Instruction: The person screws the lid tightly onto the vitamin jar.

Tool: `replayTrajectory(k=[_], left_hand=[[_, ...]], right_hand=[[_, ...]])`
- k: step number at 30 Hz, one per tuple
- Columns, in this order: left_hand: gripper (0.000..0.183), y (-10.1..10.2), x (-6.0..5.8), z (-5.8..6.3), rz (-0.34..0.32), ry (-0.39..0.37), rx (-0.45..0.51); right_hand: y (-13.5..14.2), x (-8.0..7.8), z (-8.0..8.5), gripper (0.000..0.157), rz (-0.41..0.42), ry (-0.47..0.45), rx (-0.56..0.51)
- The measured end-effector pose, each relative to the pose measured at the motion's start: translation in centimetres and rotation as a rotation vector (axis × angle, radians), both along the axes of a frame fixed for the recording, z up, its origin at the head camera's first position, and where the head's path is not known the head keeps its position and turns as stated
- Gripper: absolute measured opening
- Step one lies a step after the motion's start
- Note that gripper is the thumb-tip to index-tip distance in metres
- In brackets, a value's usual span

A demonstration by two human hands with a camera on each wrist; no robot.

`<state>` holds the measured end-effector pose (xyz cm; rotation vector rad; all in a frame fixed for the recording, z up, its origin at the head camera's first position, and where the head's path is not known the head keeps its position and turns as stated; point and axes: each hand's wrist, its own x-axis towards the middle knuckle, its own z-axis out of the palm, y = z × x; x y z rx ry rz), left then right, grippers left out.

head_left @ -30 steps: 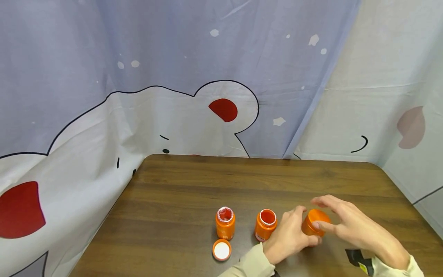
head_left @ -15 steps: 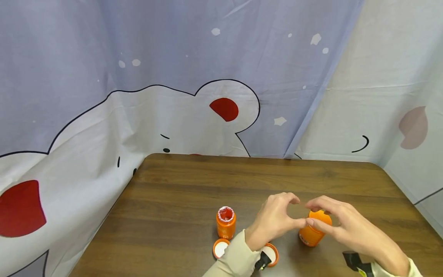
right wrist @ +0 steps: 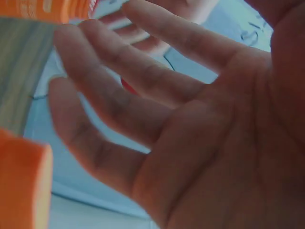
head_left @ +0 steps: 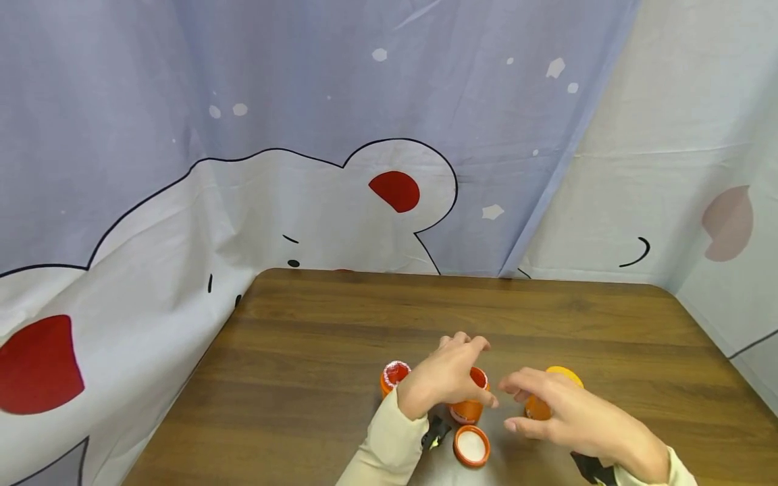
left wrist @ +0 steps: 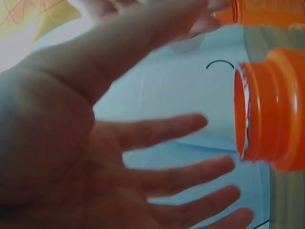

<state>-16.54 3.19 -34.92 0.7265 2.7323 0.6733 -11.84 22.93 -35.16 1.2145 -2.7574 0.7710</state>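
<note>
My left hand [head_left: 446,378] is spread with fingers apart beside the middle orange jar [head_left: 467,410], which stands open. In the left wrist view this jar's foil-edged mouth [left wrist: 245,114] lies just off the fingertips, with a gap. My right hand [head_left: 565,412], fingers loosely bent and holding nothing, hovers in front of the right orange jar [head_left: 537,408]. That jar wears its yellow-orange lid [head_left: 565,375]. A loose lid [head_left: 471,445], white inside up, lies before the middle jar. The left open jar [head_left: 396,372] is partly covered by my left hand.
All the jars stand on a brown wooden table [head_left: 292,378]. A printed curtain [head_left: 304,81] hangs behind the table's far edge and down both sides. The left sleeve [head_left: 389,432] covers the area in front of the left jar.
My left hand has let go of the right jar and moved left to the middle jar. My right hand has come off that jar's lid and shifted left. The left lid is now hidden.
</note>
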Motion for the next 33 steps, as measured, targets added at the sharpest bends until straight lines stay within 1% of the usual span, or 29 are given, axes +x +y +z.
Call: replayTrajectory(k=[3,6,8,11,14,16,20,27,31,33], left_hand=[[0.076,-0.2,0.0,0.0,-0.043,-0.019,-0.057],[0.079,-0.1,-0.1,-0.1,-0.068,-0.039,-0.093],[0.081,0.0,-0.1,-0.2,-0.073,-0.055,-0.102],[0.085,0.0,-0.3,-0.3,-0.086,-0.085,-0.121],[0.089,0.0,-0.4,-0.4,-0.111,-0.111,-0.142],[0.089,-0.1,-0.4,-0.4,-0.130,-0.128,-0.147],[0.084,-0.1,-0.5,-0.6,-0.154,-0.132,-0.142],[0.089,0.2,-0.6,-0.8,-0.151,-0.127,-0.123],[0.088,0.2,-0.8,-0.9,-0.157,-0.082,-0.129],[0.086,0.2,-0.8,-1.0,-0.150,-0.062,-0.128]], right_hand=[[-0.6,0.0,-0.6,0.033,0.023,-0.118,0.061],[-1.1,0.1,-1.2,0.044,-0.006,-0.229,0.142],[-1.5,0.2,-1.6,0.050,-0.025,-0.268,0.193],[-2.1,0.2,-2.2,0.058,-0.045,-0.317,0.242],[-2.9,0.2,-2.8,0.063,-0.066,-0.360,0.277],[-3.3,0.2,-3.3,0.066,-0.086,-0.392,0.294],[-4.2,0.3,-4.1,0.066,-0.110,-0.391,0.316],[-5.1,0.4,-5.2,0.053,-0.082,-0.326,0.320],[-5.4,0.5,-5.6,0.055,-0.084,-0.292,0.308],[-5.5,0.5,-5.8,0.055,-0.089,-0.279,0.306]])
